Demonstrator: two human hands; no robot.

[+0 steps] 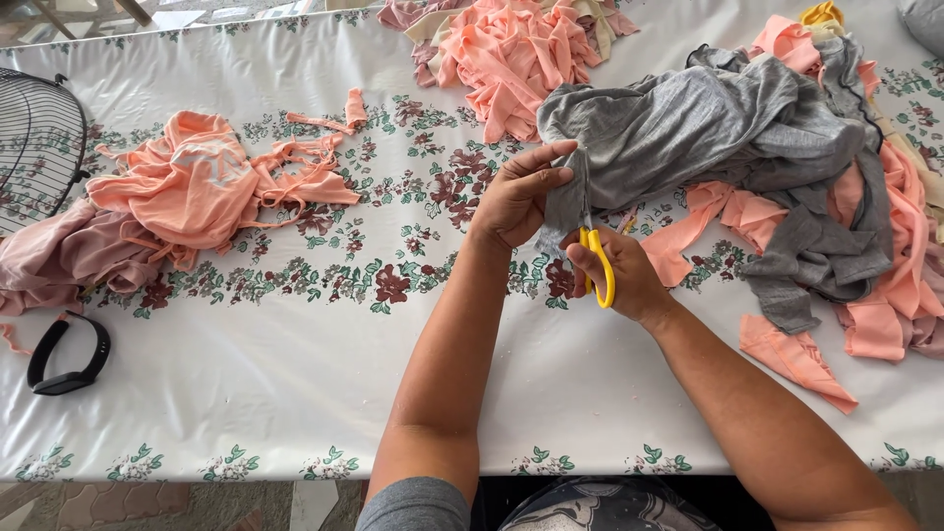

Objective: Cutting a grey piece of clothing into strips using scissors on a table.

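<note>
Covered by a white plastic cloth with a flower print, the worktop carries many cloth pieces, and I place all of them relative to the grey fabric in the middle right. Far to its left, at the edge, lies part of a black wire fan guard, then a black wristband and a peach garment. Just left of the grey fabric, the left hand pinches its hanging edge, the grip clenched on the cloth and holding it tight. Directly below this edge, the right hand has its grip closed around the yellow scissors, the blades going up into the cloth. The step in hand seems to be cutting a strip; the next move probably needs steady tension and a straight closing of the blades. Peach scraps lie to the right below.
</note>
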